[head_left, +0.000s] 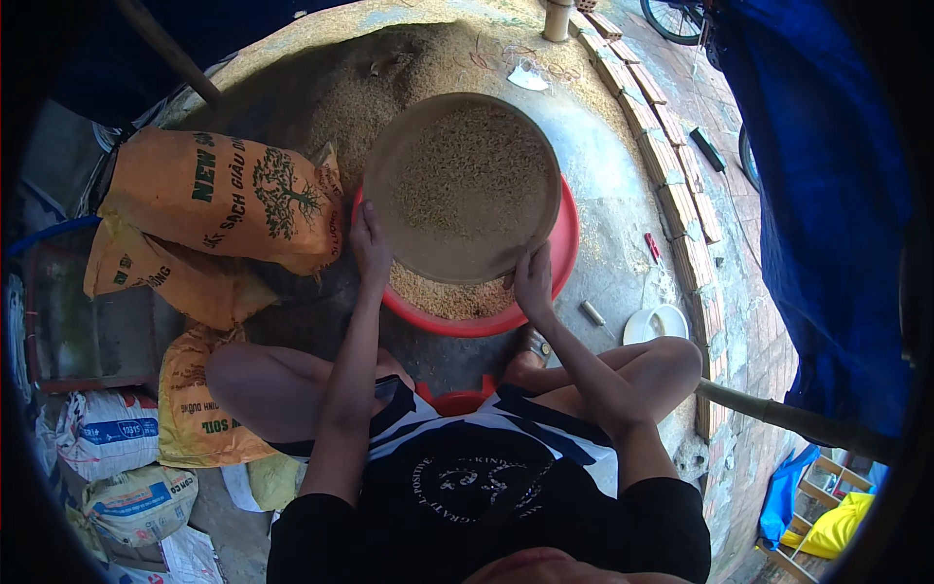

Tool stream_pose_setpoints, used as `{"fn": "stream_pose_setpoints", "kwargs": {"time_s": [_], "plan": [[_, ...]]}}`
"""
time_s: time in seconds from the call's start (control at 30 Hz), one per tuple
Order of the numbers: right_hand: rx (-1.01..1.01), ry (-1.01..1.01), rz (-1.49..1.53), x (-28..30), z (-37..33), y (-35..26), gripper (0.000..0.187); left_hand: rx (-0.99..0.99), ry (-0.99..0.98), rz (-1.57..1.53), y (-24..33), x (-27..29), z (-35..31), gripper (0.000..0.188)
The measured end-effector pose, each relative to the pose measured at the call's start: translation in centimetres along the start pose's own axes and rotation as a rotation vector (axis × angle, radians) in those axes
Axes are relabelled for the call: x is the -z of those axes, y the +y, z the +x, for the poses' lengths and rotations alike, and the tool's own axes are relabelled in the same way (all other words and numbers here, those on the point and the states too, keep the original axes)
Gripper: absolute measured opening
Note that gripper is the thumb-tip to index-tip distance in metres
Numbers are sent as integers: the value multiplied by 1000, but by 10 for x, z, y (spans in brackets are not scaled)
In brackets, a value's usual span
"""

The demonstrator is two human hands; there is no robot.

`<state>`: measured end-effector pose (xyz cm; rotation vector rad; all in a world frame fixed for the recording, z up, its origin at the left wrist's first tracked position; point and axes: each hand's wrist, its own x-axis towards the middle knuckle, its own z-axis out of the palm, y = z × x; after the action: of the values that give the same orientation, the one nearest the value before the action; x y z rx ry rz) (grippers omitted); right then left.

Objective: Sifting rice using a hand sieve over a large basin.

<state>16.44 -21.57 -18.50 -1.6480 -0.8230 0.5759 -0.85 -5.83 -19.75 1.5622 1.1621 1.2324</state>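
Observation:
A round, shallow brown sieve (462, 251) is held up in front of me, with a scatter of grain-like bits (477, 161) over its mesh. My left hand (371, 243) grips its near left rim. At the near right rim my right hand (531, 280) is closed round the edge, the thumb on top. Under the sieve stands a wide red basin (567, 229), partly covered by it. Pale yellow grain or husk (452, 298) shows inside the basin at its near side.
Orange printed sacks (219, 200) stand at my left, with white sacks (109, 433) nearer. A husk heap (360, 83) spreads beyond the basin. On my right are a white bowl (657, 323), a red-handled tool (653, 248), a small cylinder (592, 312) and a low brick row (671, 185).

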Motion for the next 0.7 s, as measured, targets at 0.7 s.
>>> {"fn": "stream_pose_setpoints", "kwargs": {"time_s": [0.7], "plan": [[-36, 44, -110, 0, 8, 24, 21, -135, 85, 16, 12, -1, -3, 31]]}}
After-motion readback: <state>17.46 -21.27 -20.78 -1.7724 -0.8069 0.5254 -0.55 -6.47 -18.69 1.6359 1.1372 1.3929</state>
